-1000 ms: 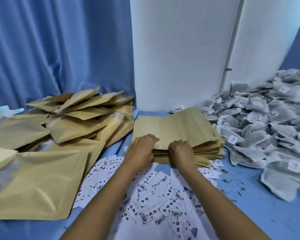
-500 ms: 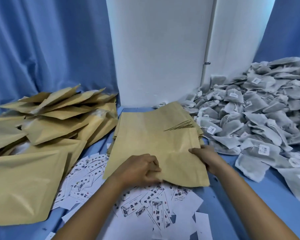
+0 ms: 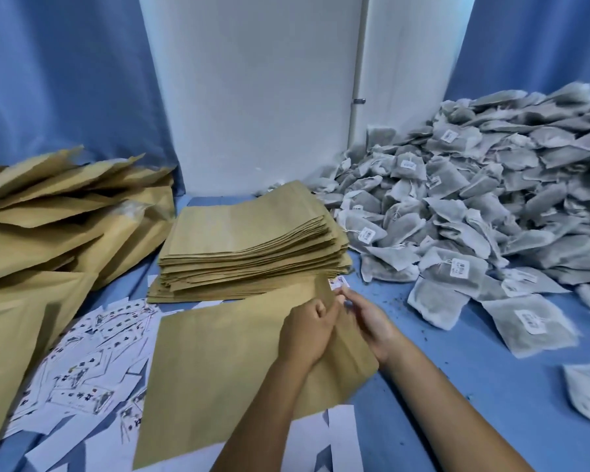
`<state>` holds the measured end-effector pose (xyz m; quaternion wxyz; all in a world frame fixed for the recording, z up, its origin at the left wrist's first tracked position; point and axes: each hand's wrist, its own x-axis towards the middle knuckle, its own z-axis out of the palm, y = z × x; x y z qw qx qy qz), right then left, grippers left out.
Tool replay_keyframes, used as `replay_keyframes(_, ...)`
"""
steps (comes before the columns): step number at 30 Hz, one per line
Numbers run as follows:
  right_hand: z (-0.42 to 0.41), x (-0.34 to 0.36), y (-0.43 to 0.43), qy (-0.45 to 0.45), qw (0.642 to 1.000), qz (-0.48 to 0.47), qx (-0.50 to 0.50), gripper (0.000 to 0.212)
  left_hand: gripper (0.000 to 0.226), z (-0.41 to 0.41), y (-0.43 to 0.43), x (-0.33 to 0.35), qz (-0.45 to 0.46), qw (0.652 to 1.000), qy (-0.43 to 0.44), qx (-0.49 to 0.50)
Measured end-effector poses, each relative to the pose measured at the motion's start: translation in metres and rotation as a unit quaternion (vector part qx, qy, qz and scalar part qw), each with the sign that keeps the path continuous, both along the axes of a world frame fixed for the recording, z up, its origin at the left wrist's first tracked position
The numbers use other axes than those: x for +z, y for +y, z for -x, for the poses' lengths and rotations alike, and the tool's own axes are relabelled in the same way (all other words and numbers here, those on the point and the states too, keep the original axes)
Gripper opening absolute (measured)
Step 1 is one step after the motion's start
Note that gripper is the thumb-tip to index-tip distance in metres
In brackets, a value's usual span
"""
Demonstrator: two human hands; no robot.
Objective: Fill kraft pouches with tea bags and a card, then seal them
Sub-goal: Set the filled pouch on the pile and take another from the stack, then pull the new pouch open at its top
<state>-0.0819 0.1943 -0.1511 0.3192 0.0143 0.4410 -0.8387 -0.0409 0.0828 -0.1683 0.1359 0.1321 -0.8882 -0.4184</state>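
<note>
A heap of tea bags (image 3: 491, 206) is lying at 3 o'clock on the blue counter (image 3: 457, 386), filled pouches (image 3: 48, 233) at 9, a pouch stack (image 3: 252, 243) at 12, cards (image 3: 92, 362) at 8. At centre, both hands, left (image 3: 304, 330) and right (image 3: 368, 318), are pinching a flat pouch (image 3: 225, 376) by its top corner, fingers clamped on its edge.

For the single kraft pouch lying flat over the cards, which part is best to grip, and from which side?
Its far right end, coming from the right, I'd judge. The kraft pouch lies flat on the cards, so its middle offers no purchase; that end is already lifted off the table, with the left hand and right hand pinching it there, near the tea bags.
</note>
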Motion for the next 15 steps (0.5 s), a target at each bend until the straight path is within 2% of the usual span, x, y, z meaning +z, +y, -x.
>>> replay_keyframes(3,-0.001,-0.002,-0.002,0.067,0.997,-0.030,0.021,0.008,0.062,0.004,-0.003,0.004,-0.078,0.996,-0.027,-0.013)
replay_keyframes(8,-0.002,-0.001,0.000,0.129,0.989,-0.026,0.073,0.009,0.055,0.010,-0.010,0.002,-0.208,0.977,-0.047,-0.023)
replay_keyframes(13,-0.003,-0.004,0.002,0.177,0.980,-0.050,0.071,0.023,0.046,0.009,-0.012,0.004,-0.273,0.960,-0.046,-0.031)
replay_keyframes(15,-0.004,-0.004,0.003,0.166,0.983,-0.039,0.065,0.021,0.045,0.007,-0.012,0.006,-0.285,0.957,-0.045,-0.036)
